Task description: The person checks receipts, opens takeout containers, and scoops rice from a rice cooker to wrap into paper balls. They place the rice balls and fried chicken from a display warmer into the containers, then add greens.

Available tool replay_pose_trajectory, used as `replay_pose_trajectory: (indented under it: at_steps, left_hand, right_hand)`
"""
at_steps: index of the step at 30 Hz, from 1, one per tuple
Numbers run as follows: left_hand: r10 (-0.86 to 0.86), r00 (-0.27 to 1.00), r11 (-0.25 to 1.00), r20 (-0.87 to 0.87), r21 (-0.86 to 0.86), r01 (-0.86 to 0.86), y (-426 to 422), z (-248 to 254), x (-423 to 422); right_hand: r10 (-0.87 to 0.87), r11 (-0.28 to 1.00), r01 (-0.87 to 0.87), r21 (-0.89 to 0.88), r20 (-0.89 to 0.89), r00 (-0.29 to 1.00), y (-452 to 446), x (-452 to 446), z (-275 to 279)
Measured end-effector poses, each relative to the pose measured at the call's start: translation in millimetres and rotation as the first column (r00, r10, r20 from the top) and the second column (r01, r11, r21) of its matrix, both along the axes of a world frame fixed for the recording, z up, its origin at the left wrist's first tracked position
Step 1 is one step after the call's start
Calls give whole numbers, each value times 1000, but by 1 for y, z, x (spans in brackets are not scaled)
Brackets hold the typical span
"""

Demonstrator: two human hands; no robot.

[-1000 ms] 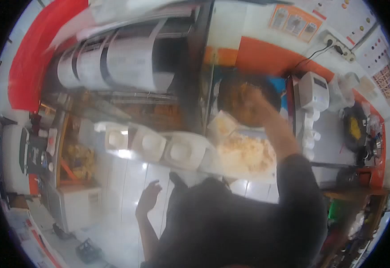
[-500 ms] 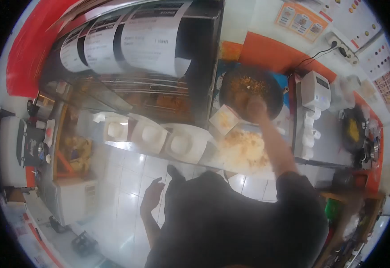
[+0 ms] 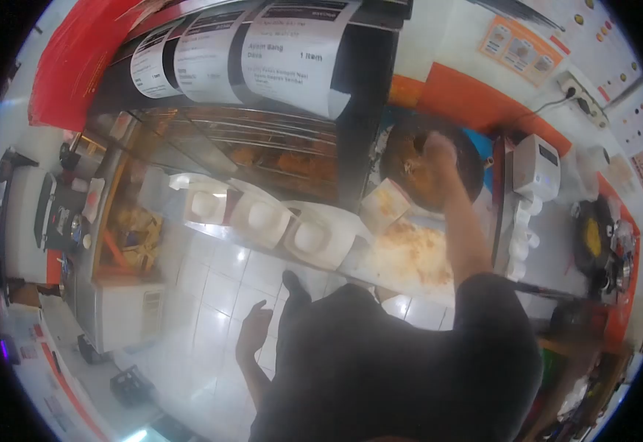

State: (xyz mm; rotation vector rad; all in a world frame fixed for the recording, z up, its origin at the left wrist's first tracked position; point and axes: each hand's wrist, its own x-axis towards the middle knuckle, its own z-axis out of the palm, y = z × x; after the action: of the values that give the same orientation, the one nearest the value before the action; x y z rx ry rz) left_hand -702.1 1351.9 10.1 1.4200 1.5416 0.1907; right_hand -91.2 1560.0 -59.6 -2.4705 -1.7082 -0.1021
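My right hand (image 3: 439, 151) reaches down into a wide dark bowl (image 3: 473, 166), which looks like a mortar, over its reddish-brown, coarse contents. Its fingers appear closed, but what they grip is blurred. Beside the bowl lies a small white square box or paper (image 3: 385, 205) with orange stains. In front of it is a pale board (image 3: 410, 254) smeared with orange-brown residue. My left hand (image 3: 255, 325) hangs by my body over the floor, holding nothing, fingers loosely apart. Three white takeaway boxes (image 3: 207, 205) with rounded white mounds, likely rice, stand along the counter.
Printed order slips (image 3: 292, 55) hang above a glass display case (image 3: 284, 158) with fried-looking food. A white printer (image 3: 536, 168) stands right of the bowl. Further right is a dark pan (image 3: 592, 239) with yellow contents. A white bin-like box (image 3: 126, 313) stands at left.
My right hand has moved to the far side of the bowl, uncovering more of its contents. The whole view has shifted slightly. My left hand stays hanging.
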Motion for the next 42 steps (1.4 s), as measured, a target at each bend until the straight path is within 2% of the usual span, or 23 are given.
replay_pose_trajectory:
  at_steps: [1, 4, 5, 7, 9, 10, 12, 13, 15, 17, 18, 19, 20, 21, 23, 27, 29, 33, 35, 37, 39, 40, 42]
  left_hand:
    - [17, 999, 1000, -47, -2, -17, 2, 3, 6]
    - [42, 989, 999, -145, -26, -46, -17, 9, 13]
    - [43, 991, 998, -126, -31, -48, -27, 9, 11]
    - [58, 991, 996, -122, -66, -67, -33, -2, 8]
    - [102, 982, 991, -158, -69, -114, -43, -7, 12]
    - [111, 981, 989, -162, -77, -125, -47, -11, 16]
    - [62, 985, 993, -162, -87, -77, -51, -15, 21]
    - [105, 980, 989, -169, -81, -120, -51, -18, 24]
    - [73, 995, 995, 75, -80, -67, -60, -27, 18]
    - [135, 939, 991, 317, -27, -133, -79, -72, 3]
    - [77, 995, 994, -64, -67, -81, -60, -13, 30]
    - [-12, 986, 999, -166, -53, 3, -60, -29, 28]
    - [20, 985, 1000, -170, -19, -24, -64, -50, 27]
    - [-13, 976, 991, -218, -132, -17, -61, -50, 30]
    - [46, 979, 999, -197, 13, -44, -66, -74, 28]
    - [85, 979, 996, -185, 48, -77, -64, -35, 37]
    - [34, 977, 997, -209, -67, -49, -62, -29, 39]
    - [159, 957, 983, -243, -50, -176, -83, -56, 35]
    - [139, 958, 988, -251, 101, -117, -101, -68, 27]
    - [251, 934, 968, -254, 79, -239, -120, -48, 32]
    - [154, 952, 979, -264, -91, -183, -120, -30, 30]
    - [195, 938, 979, -287, -8, -206, -123, -66, 29]
    - [259, 925, 963, -277, 1, -269, -130, -41, 32]
  right_hand:
    - [-40, 995, 31, 98, 95, 995, 5, -5, -15]
    - [79, 912, -78, -402, -14, 997, 20, 7, -8]
    - [104, 888, -113, -446, -43, 994, 21, 10, 4]
    - [78, 970, -89, -224, -61, 995, 16, 7, 17]
    - [-3, 1000, 3, 13, -35, 999, 0, 1, -6]
    - [-31, 999, 33, 42, -27, 999, -6, 2, -19]
    - [-60, 990, 48, -134, -85, 995, -17, 15, -32]
    - [-57, 984, 37, -174, -110, 992, -22, 17, -32]
    - [21, 1000, -18, 19, -192, 981, -36, -5, -11]
    - [213, 947, -112, 301, -330, 920, -38, -67, 15]
    - [314, 913, -162, 374, -393, 864, -36, -108, 21]
    - [388, 889, -202, 412, -441, 809, -43, -141, 20]
    - [440, 878, -258, 404, -464, 769, -45, -168, 20]
    - [479, 866, -308, 395, -476, 738, -45, -194, 19]
    - [524, 849, -386, 360, -488, 698, -49, -229, 14]
    - [574, 818, -480, 316, -498, 650, -51, -259, 14]
    - [596, 801, -515, 307, -500, 628, -47, -267, 16]
    - [631, 770, -566, 296, -485, 605, -42, -294, 17]
    - [679, 725, -616, 307, -470, 564, -35, -314, 14]
    - [716, 683, -664, 304, -458, 527, -34, -335, 18]
    - [723, 677, -670, 304, -444, 529, -36, -343, 18]
    - [726, 674, -673, 305, -444, 526, -36, -346, 18]
    - [728, 670, -680, 298, -441, 524, -36, -347, 17]
